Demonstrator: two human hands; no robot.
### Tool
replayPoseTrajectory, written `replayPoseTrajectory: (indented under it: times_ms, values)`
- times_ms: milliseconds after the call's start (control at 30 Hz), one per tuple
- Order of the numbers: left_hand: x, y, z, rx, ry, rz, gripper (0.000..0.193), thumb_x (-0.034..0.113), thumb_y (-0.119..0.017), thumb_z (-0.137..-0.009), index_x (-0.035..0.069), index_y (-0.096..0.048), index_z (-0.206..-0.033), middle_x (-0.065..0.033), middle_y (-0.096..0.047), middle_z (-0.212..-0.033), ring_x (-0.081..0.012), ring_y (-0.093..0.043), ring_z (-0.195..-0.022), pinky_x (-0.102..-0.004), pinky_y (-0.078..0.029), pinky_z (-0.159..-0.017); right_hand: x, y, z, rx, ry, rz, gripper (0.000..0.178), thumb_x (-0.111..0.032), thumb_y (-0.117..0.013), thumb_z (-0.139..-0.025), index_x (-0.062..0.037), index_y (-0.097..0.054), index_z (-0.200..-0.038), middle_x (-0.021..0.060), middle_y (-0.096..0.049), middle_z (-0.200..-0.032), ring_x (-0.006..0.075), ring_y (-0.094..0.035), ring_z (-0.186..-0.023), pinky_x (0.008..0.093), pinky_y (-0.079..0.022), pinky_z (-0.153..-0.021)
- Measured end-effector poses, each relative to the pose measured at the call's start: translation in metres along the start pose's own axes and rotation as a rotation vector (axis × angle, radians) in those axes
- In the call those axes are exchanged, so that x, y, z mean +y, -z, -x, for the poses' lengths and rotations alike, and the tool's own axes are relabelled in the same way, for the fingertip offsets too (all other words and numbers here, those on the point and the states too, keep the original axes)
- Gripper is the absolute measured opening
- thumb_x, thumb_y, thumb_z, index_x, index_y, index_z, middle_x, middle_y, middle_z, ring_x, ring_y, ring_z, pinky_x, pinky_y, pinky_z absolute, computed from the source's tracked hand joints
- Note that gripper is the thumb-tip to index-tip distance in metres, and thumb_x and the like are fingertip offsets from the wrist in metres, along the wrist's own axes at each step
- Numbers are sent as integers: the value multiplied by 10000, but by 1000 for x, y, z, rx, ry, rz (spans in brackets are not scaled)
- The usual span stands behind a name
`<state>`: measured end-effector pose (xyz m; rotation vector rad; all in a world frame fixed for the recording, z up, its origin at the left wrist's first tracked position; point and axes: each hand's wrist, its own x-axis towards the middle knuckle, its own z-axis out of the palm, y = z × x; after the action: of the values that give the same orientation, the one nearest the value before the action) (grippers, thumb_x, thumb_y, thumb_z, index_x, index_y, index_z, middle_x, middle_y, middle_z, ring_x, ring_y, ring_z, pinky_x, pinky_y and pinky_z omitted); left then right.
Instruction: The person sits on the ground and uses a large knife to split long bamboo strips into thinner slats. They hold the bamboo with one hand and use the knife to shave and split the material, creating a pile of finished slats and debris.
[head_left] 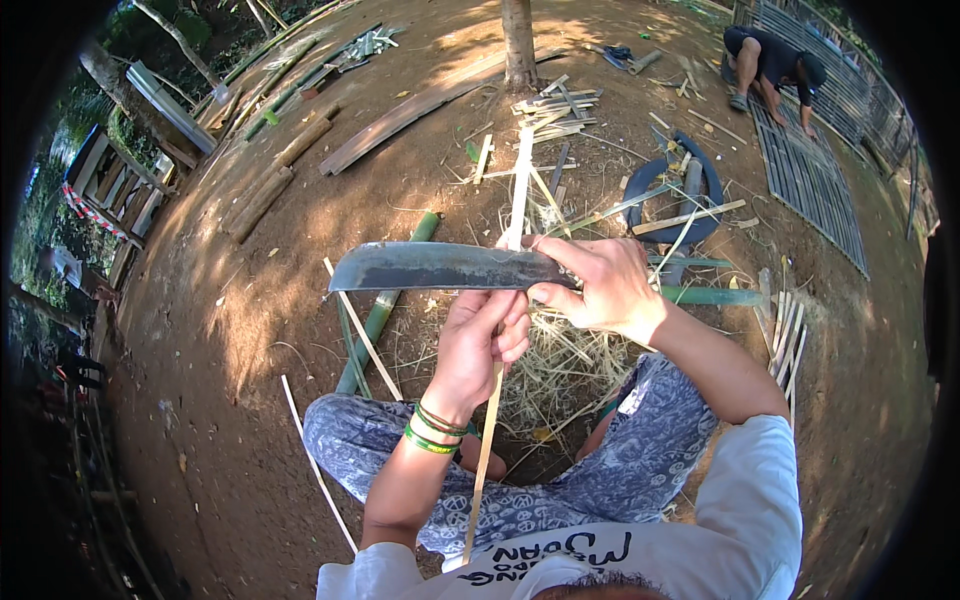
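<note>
White shirt (745,500) close below, right hand (608,282) closed around a big knife (440,268), left hand (470,348) pinching a bamboo strip (484,455) that runs beneath the knife, shavings (560,378) heaped under both hands, green pole (380,315) lying to their left.

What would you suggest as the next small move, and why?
Perhaps the left hand should draw the strip toward the body: its fingers already grip the strip, the right hand holds the machete across it, and shavings lie below.
</note>
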<state>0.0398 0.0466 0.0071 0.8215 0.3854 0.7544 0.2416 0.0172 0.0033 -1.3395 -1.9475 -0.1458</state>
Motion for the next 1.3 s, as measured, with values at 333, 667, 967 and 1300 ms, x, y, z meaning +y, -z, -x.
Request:
replayPoseTrajectory:
  times_ms: [333, 667, 967, 1300]
  values:
    - [2, 5, 8, 4, 16, 25, 225, 210, -423, -1087, 70, -501, -929, 27, -384, -756, -41, -308, -548, -209, -259, -462, -1, 6, 1, -20, 24, 49, 525, -538, -686, -861, -97, -655, -1144, 93, -706, -773, 304, -692, -635, 429, -529, -535]
    - [-2, 3, 26, 11, 39, -59, 509, 176, -407, -1086, 173, -281, -1580, 28, -333, -768, -49, -293, -554, -185, -271, -467, 22, 19, -7, 65, -171, 151, 536, -556, -644, -899, -78, -688, -1136, 119, -680, -694, 313, -679, -609, 436, -507, -530]
    - [-12, 21, 27, 7, 102, 48, 559, 113, -381, -1052, 166, -245, -1591, 10, -343, -754, -73, -306, -538, -200, -287, -461, 51, 33, -2, 105, -418, -153, 496, -495, -582, -963, -35, -707, -1097, 167, -615, -603, 341, -638, -543, 428, -477, -537]
    - [-2, 6, 2, 37, 70, -6, 292, 185, -413, -1059, 101, -455, -1336, 26, -422, -785, -36, -327, -538, -190, -246, -452, 0, 2, 7, -84, -37, -9, 513, -529, -659, -889, -64, -668, -1106, 151, -679, -699, 349, -669, -601, 466, -513, -540]
